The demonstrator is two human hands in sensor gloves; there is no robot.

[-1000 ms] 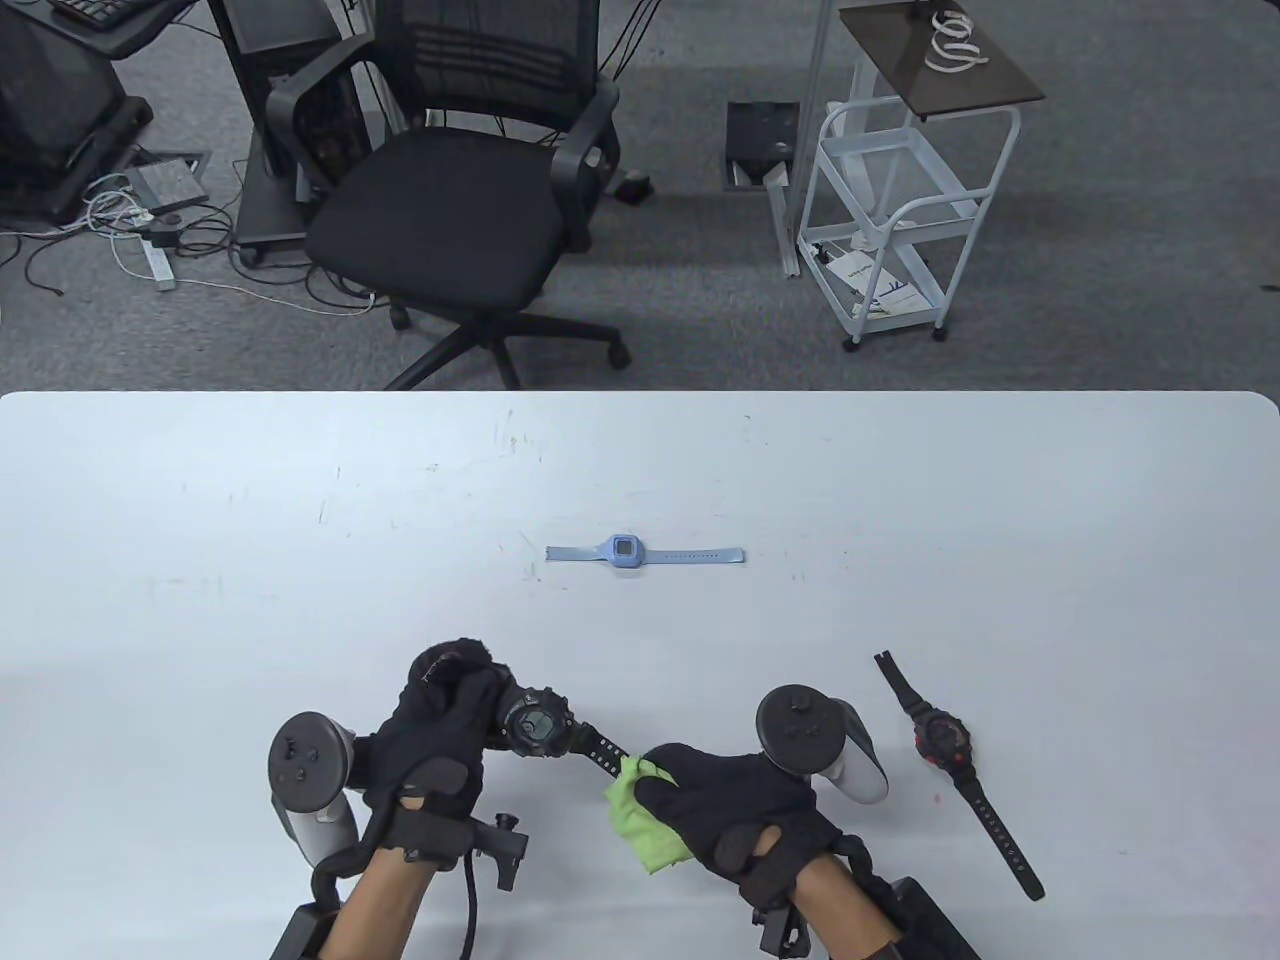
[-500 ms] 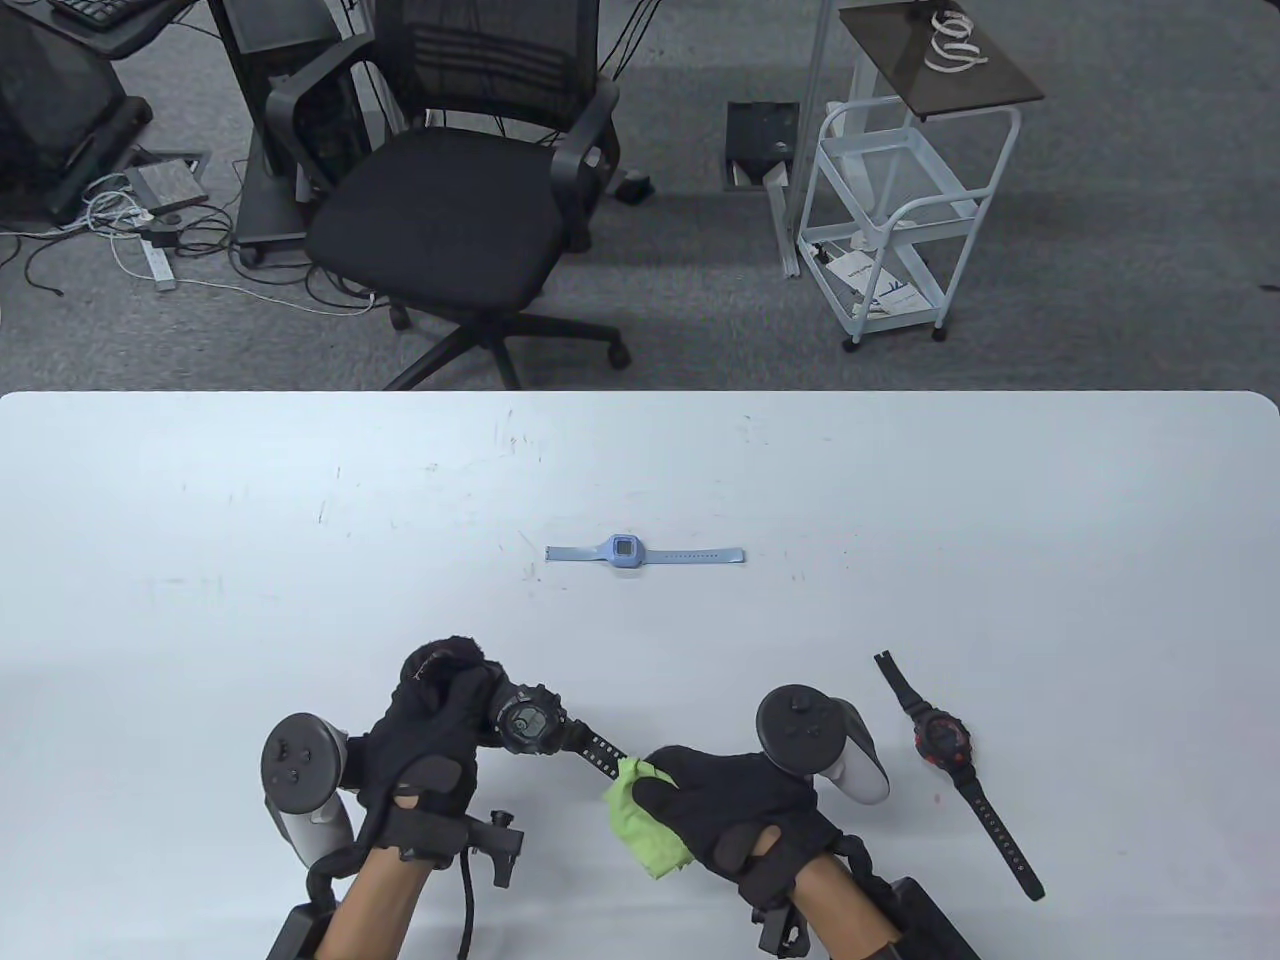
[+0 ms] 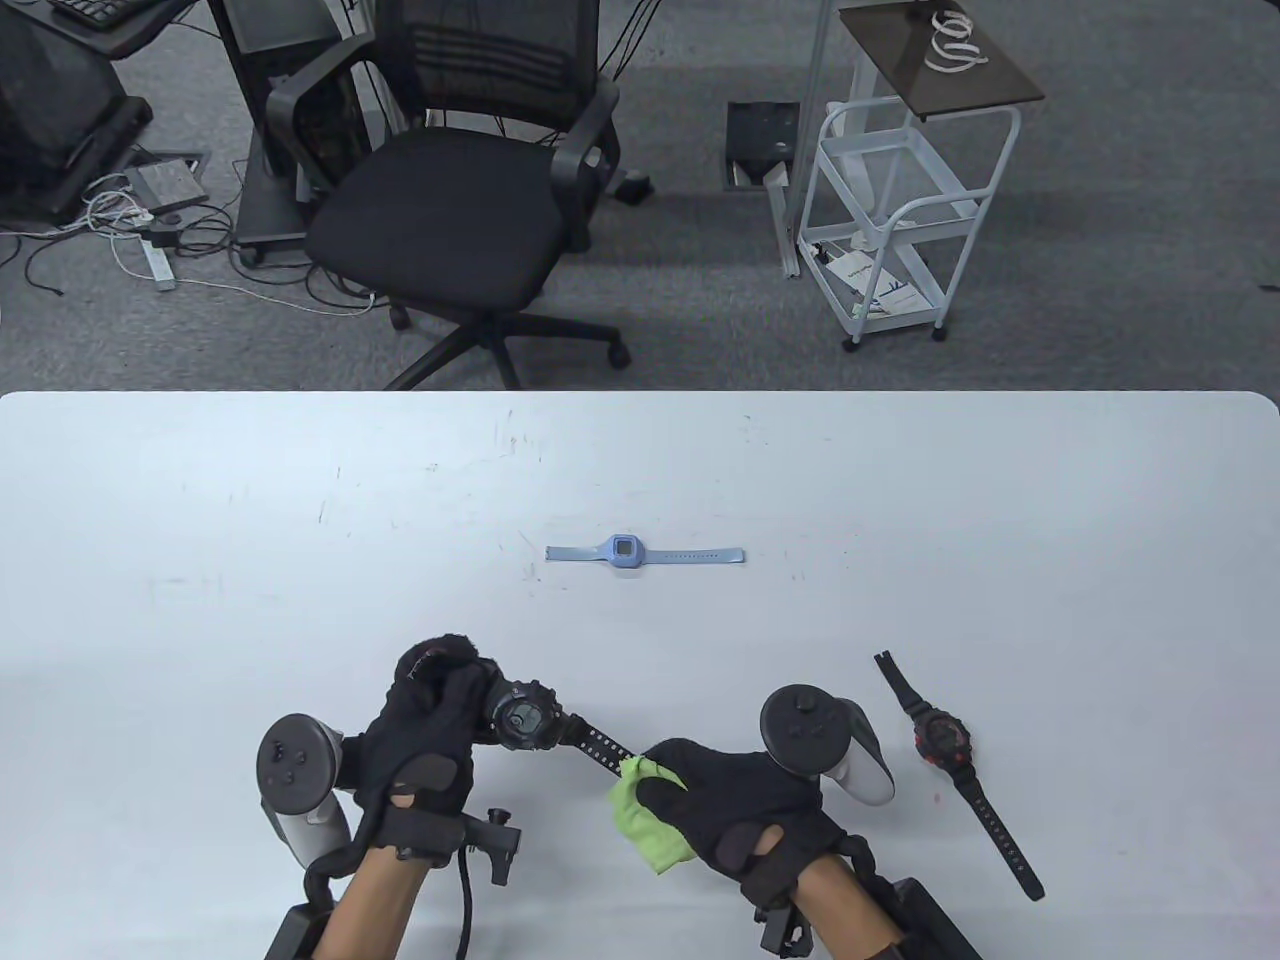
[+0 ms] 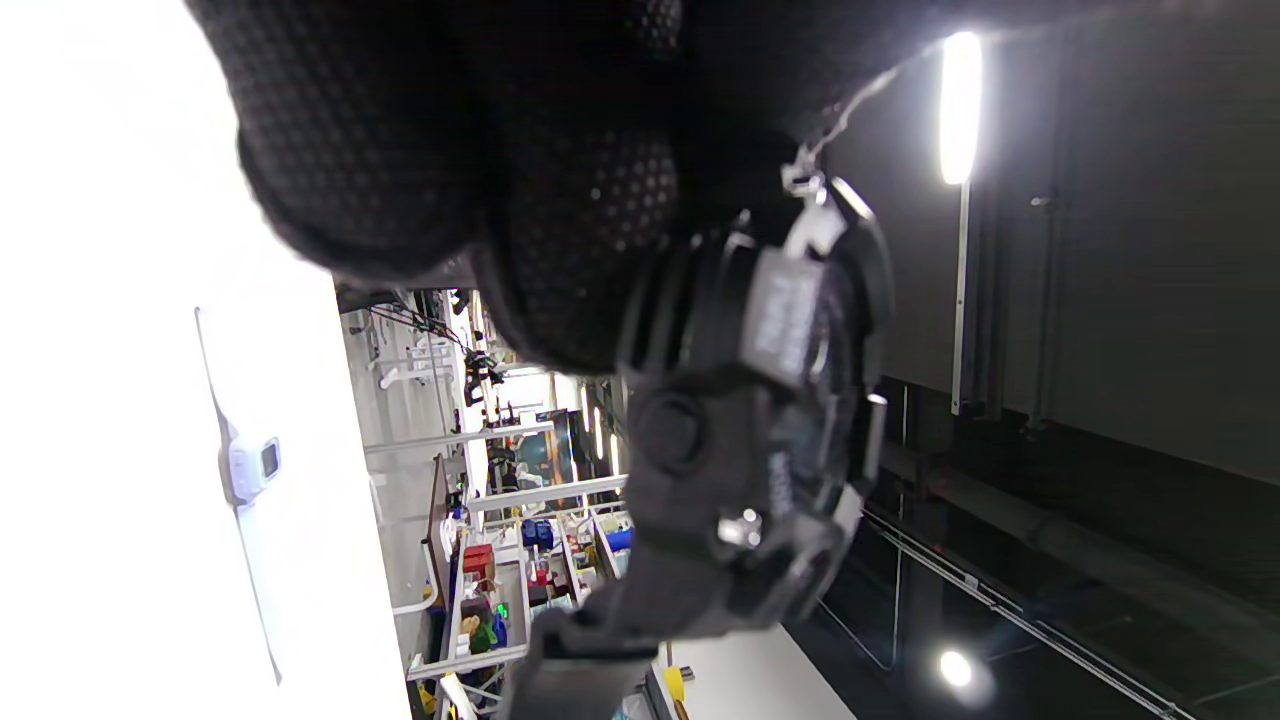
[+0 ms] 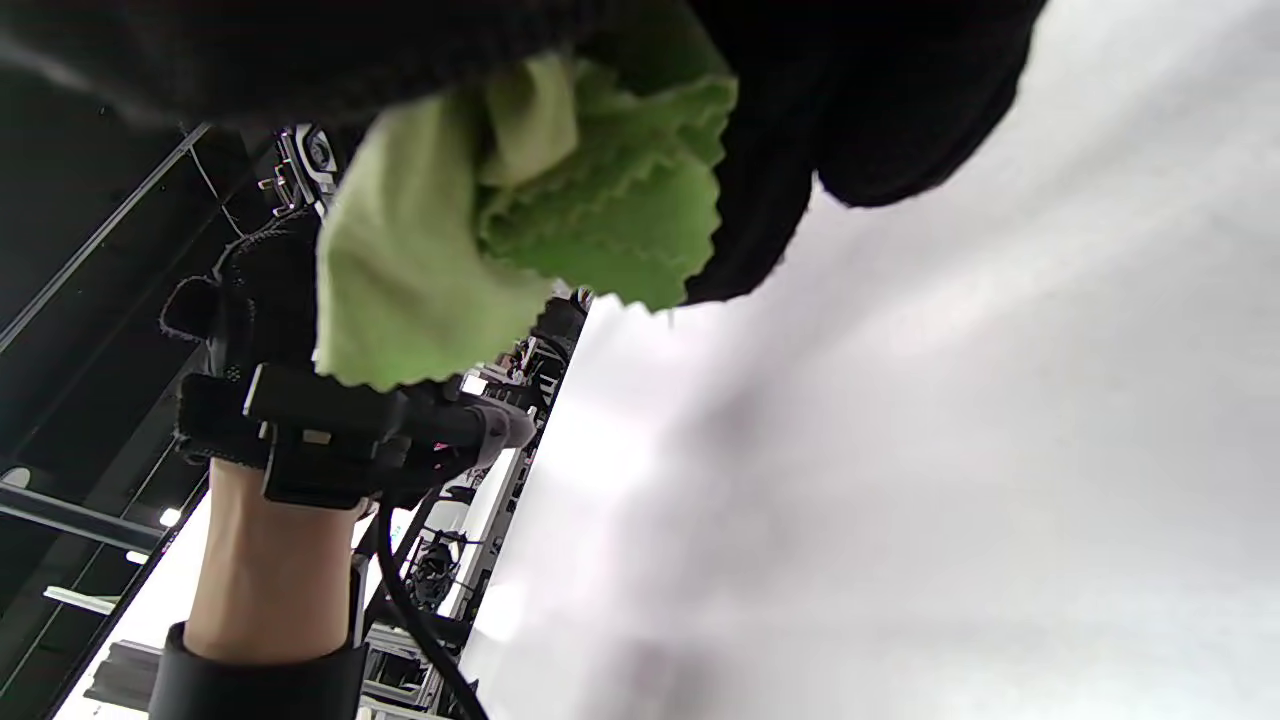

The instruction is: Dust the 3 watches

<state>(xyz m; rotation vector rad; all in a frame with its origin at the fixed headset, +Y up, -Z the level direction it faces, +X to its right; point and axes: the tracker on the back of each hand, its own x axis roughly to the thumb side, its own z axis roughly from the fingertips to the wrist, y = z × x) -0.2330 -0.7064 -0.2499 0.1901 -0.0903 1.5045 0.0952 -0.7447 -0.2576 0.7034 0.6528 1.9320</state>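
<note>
My left hand [image 3: 440, 715] grips a black digital watch [image 3: 525, 715] by its far strap and holds it above the table, face up; the watch case [image 4: 760, 420] fills the left wrist view under my gloved fingers [image 4: 560, 180]. My right hand [image 3: 720, 790] holds a green cloth [image 3: 640, 815] pinched against the watch's near strap; the cloth [image 5: 500, 200] hangs from that hand in the right wrist view. A light blue watch [image 3: 627, 552] lies flat at the table's middle. A black and red watch [image 3: 945, 745] lies on the table to the right of my right hand.
The white table [image 3: 200, 550] is scuffed. Beyond its far edge stand a black office chair [image 3: 460, 200] and a white wire cart [image 3: 900, 220] on grey carpet.
My left hand and the black watch have shifted slightly left and toward me. The right hand with the cloth has stayed at the strap.
</note>
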